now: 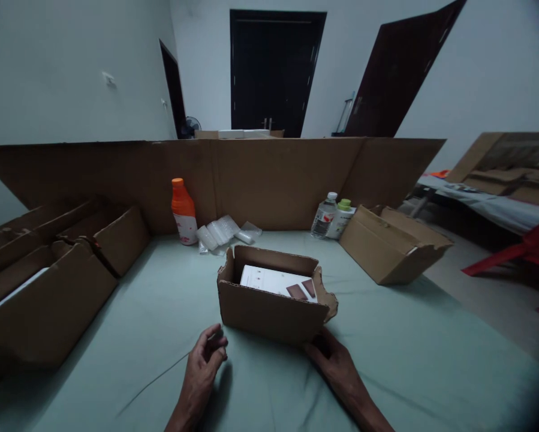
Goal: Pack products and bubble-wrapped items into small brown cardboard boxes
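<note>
An open cardboard box (269,312) sits in front of me on the pale green table (422,360). Inside it lies a flat white package (271,280) with two brown patches. My left hand (204,363) hovers just short of the box's near wall, fingers curled loosely, holding nothing I can see. My right hand (334,360) rests on the table with its fingers against the box's near right bottom corner.
Open cardboard boxes (53,282) crowd the left side; another box (393,243) lies on its side at right. An orange-topped bottle (183,213), bubble wrap (222,234) and two small bottles (332,216) stand before a tall cardboard wall (269,180). A red chair (525,249) stands beyond the table's right edge.
</note>
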`<act>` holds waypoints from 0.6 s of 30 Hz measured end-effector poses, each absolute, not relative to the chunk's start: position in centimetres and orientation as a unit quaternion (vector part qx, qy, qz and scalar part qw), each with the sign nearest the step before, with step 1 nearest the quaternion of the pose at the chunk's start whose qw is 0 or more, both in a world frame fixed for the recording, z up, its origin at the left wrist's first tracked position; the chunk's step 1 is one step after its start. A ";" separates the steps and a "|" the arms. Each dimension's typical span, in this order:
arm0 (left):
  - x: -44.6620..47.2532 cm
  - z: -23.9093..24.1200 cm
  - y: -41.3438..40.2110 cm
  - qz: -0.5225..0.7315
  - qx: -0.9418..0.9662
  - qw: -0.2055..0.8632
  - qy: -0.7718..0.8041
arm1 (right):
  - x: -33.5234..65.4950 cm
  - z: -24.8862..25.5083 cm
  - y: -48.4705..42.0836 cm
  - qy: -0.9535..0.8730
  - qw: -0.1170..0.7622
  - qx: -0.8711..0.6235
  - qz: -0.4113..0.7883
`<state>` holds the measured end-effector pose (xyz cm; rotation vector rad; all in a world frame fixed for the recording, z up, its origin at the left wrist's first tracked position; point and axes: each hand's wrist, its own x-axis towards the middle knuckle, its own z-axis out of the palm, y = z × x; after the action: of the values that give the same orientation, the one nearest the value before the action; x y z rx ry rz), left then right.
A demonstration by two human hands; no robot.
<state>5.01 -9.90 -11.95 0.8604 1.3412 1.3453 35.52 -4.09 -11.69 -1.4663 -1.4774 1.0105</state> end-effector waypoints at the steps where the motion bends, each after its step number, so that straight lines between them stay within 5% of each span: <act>1: 5.1 -11.9 -9.8 0.555 0.357 0.504 0.556 | 35.4 -11.5 -4.1 -0.587 0.398 -0.583 0.397; 9: 5.1 -11.2 -9.8 0.539 0.371 0.513 0.556 | 35.1 -10.4 -4.4 -0.594 0.388 -0.579 0.402; 18: 4.2 -8.4 -6.3 0.584 0.381 0.405 0.591 | 35.6 -11.4 -4.3 -0.605 0.393 -0.551 0.421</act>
<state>4.21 -6.35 -8.38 0.9626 1.4923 1.4731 35.62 -4.27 -11.38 -1.3984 -1.5348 1.0679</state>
